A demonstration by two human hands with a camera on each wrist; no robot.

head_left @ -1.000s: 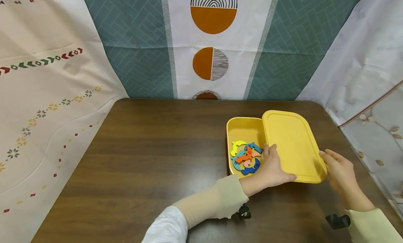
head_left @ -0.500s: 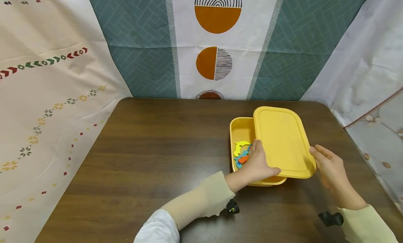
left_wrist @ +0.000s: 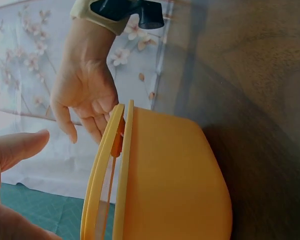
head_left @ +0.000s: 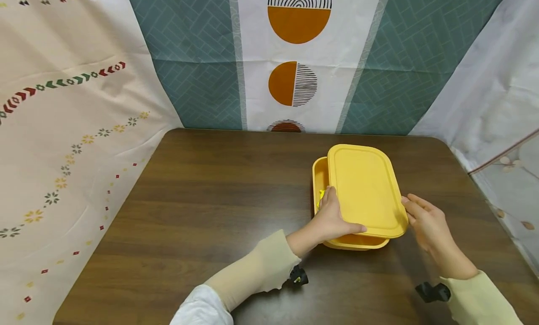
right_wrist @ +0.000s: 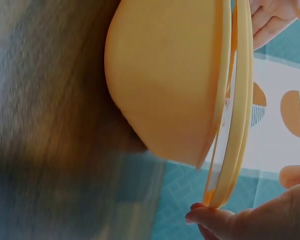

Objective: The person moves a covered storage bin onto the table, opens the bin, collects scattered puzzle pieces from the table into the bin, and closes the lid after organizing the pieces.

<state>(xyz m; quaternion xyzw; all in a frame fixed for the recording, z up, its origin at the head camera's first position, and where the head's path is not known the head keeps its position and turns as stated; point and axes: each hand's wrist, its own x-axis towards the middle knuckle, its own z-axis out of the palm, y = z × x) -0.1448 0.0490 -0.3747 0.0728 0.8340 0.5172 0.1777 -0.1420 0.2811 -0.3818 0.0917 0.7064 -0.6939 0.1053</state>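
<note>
A yellow lid (head_left: pixel 364 189) lies tilted over a yellow plastic box (head_left: pixel 355 243), with strips of the interior showing at the left and near sides. My left hand (head_left: pixel 330 222) touches the lid's near-left corner, thumb spread along the near edge and fingers along the left one. On the opposite side, my right hand (head_left: pixel 429 227) holds the lid's right edge with bent fingertips; its thumb stands apart from the lid. From the right wrist, a gap shows between the lid (right_wrist: pixel 237 115) and the box rim. A bright yellow piece (head_left: pixel 322 194) peeks out inside; other contents are covered.
The dark wooden table (head_left: pixel 210 208) carries the box right of its middle. Patterned cloths hang behind the table (head_left: pixel 202 58) and along both sides. Black wrist cameras sit under the left cuff (head_left: pixel 299 275) and right cuff (head_left: pixel 433 292).
Both hands have moved the lid leftward over the box. The colourful animal-shaped pieces, visible a second ago, are now nearly all covered. The head view has shifted slightly.
</note>
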